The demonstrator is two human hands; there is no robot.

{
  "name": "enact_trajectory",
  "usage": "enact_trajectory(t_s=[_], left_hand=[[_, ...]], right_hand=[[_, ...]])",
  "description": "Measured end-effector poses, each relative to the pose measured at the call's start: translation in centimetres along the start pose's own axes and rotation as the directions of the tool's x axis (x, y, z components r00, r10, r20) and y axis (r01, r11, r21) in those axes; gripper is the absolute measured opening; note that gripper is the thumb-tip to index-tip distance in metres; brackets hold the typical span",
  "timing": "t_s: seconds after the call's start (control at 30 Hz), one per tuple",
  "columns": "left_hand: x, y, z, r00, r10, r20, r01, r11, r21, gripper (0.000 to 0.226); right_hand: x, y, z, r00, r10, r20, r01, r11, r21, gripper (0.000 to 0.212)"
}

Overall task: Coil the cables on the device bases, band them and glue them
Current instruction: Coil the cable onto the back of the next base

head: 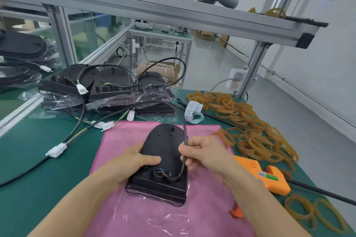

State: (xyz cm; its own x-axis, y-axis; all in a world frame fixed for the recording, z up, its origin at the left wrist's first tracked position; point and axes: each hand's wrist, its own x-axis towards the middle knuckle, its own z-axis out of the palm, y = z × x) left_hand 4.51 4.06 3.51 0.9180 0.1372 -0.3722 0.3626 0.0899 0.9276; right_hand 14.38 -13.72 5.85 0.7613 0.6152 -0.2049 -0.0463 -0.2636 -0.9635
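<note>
Black device base (pixel 163 152) flat on pink cloth (pixel 202 208), centre of green bench (pixel 38 188), clear film (pixel 154 215) under its near end. Left hand (pixel 131 165) wrapped around base's left edge, thumb lying across the top. Right hand (pixel 204 155) pinching the base's black cable (pixel 184 131) between thumb and fingers, just off the base's right edge. Cable exits a socket at the near end of the base, loops up through the right hand, arcs over the far end of the base and runs back left to a white connector (pixel 131 115).

More black bases (pixel 107 84) stacked at back of bench, some in clear bags, cables uncoiled and sprawled, white connectors loose on bench at left. Pile of tan rubber bands (pixel 250 131) right of the cloth, a few more at the near right corner. Orange glue gun (pixel 269 179) lying on bench just right of the cloth, partly behind right forearm. Roll of white labels (pixel 193 111) between the stacked bases and the bands. Thin black rod (pixel 212 115) lying diagonally across the right side of bench. Aluminium-frame shelf (pixel 173 11) overhead.
</note>
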Motion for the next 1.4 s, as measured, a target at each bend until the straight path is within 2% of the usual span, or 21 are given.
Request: enact_trajectory(t_s=[0.13, 0.17, 0.2, 0.23, 0.27, 0.33, 0.4, 0.53, 0.6, 0.67, 0.73, 0.77, 0.87, 0.93, 1.0, 1.07, 1.1, 1.17, 1.23, 1.3, 1.4], left_hand=[[0.2, -0.7, 0.8, 0.988, 0.063, -0.141, -0.034, 0.979, 0.199, 0.042], [0.3, -0.9, 0.9, 0.975, 0.087, -0.206, -0.007, 0.932, 0.361, 0.043], [0.3, -0.9, 1.1, 0.953, 0.118, -0.278, 0.062, 0.824, 0.563, 0.049], [0.1, -0.9, 1.4, 0.934, 0.160, -0.321, 0.119, 0.706, 0.698, 0.064], [0.0, -0.9, 1.9, 0.930, 0.172, -0.324, 0.142, 0.648, 0.749, 0.086], [-0.1, -0.8, 2.6, 0.933, 0.195, -0.302, 0.118, 0.626, 0.771, 0.124], [0.0, -0.6, 3.2, 0.938, 0.197, -0.285, 0.113, 0.604, 0.789, 0.134], [0.4, 0.0, 3.9, 0.936, 0.261, -0.236, 0.045, 0.576, 0.816, 0.112], [-0.3, -0.2, 2.8, 0.900, 0.375, -0.224, -0.071, 0.632, 0.771, 0.104], [-0.7, -0.4, -0.4, 0.741, 0.553, -0.380, -0.152, 0.690, 0.708, 0.079], [-0.5, -0.7, -4.9, 0.575, 0.619, -0.536, 0.016, 0.646, 0.763, 0.061], [-0.3, -0.9, -7.1, 0.550, 0.603, -0.578, 0.139, 0.616, 0.775, 0.060], [0.5, -1.7, -10.8, 0.637, 0.473, -0.608, 0.393, 0.480, 0.785, 0.057], [1.2, -2.6, -11.8, 0.685, 0.460, -0.565, 0.438, 0.359, 0.824, 0.049], [1.6, -3.0, -12.4, 0.689, 0.492, -0.533, 0.412, 0.339, 0.846, 0.038], [1.7, -3.2, -12.6, 0.671, 0.512, -0.536, 0.370, 0.396, 0.840, 0.027], [1.6, -3.1, -12.7, 0.649, 0.513, -0.562, 0.336, 0.470, 0.816, 0.024], [1.3, -2.8, -12.8, 0.607, 0.452, -0.653, 0.172, 0.727, 0.664, 0.023], [1.0, -1.9, -12.8, 0.658, 0.279, -0.700, -0.063, 0.946, 0.318, 0.027], [0.0, -0.8, -12.8, 0.751, 0.089, -0.654, -0.157, 0.987, -0.046, 0.033], [-2.1, 0.7, -12.4, 0.882, -0.120, -0.456, -0.144, 0.853, -0.502, 0.026]], right_hand=[[0.7, 0.0, 1.2, 0.998, -0.001, -0.070, -0.008, 0.993, -0.121, 0.009], [0.8, 0.1, 1.6, 0.995, -0.013, -0.104, -0.004, 0.986, -0.165, 0.013], [0.8, 0.3, 1.9, 0.989, -0.048, -0.139, 0.013, 0.971, -0.240, 0.014], [0.8, 0.4, 2.2, 0.980, -0.100, -0.172, 0.036, 0.939, -0.343, 0.014], [0.8, 0.5, 2.5, 0.969, -0.154, -0.195, 0.048, 0.887, -0.459, 0.013], [0.9, 0.8, 2.9, 0.946, -0.224, -0.233, 0.035, 0.787, -0.615, 0.012], [0.8, 1.0, 3.4, 0.930, -0.247, -0.273, 0.018, 0.772, -0.636, 0.015], [1.1, 1.8, 4.0, 0.918, -0.253, -0.305, -0.021, 0.737, -0.676, 0.047], [1.5, 1.8, 4.2, 0.921, -0.259, -0.293, -0.033, 0.695, -0.718, 0.050], [1.9, 1.5, 4.3, 0.919, -0.285, -0.273, -0.036, 0.629, -0.777, 0.044], [2.4, 1.0, 4.1, 0.918, -0.308, -0.250, -0.036, 0.564, -0.825, 0.033], [2.7, 0.8, 4.0, 0.921, -0.311, -0.233, -0.032, 0.537, -0.843, 0.030], [3.8, 0.2, 4.1, 0.931, -0.306, -0.200, -0.026, 0.492, -0.870, 0.022], [4.3, -0.1, 4.5, 0.917, -0.320, -0.239, -0.049, 0.502, -0.863, 0.019], [4.4, 0.0, 4.5, 0.893, -0.337, -0.299, -0.059, 0.571, -0.819, 0.016], [4.5, 0.1, 4.2, 0.885, -0.324, -0.335, -0.051, 0.648, -0.760, 0.021], [4.6, 0.1, 4.0, 0.886, -0.312, -0.343, -0.050, 0.673, -0.738, 0.024], [4.9, 0.1, 3.7, 0.890, -0.284, -0.355, -0.059, 0.702, -0.710, 0.027], [5.1, 0.4, 3.5, 0.916, -0.239, -0.323, -0.063, 0.709, -0.703, 0.031], [5.1, 0.7, 3.5, 0.946, -0.198, -0.255, -0.059, 0.671, -0.739, 0.038], [5.2, 0.7, 3.6, 0.963, -0.178, -0.201, -0.075, 0.541, -0.838, 0.044]])
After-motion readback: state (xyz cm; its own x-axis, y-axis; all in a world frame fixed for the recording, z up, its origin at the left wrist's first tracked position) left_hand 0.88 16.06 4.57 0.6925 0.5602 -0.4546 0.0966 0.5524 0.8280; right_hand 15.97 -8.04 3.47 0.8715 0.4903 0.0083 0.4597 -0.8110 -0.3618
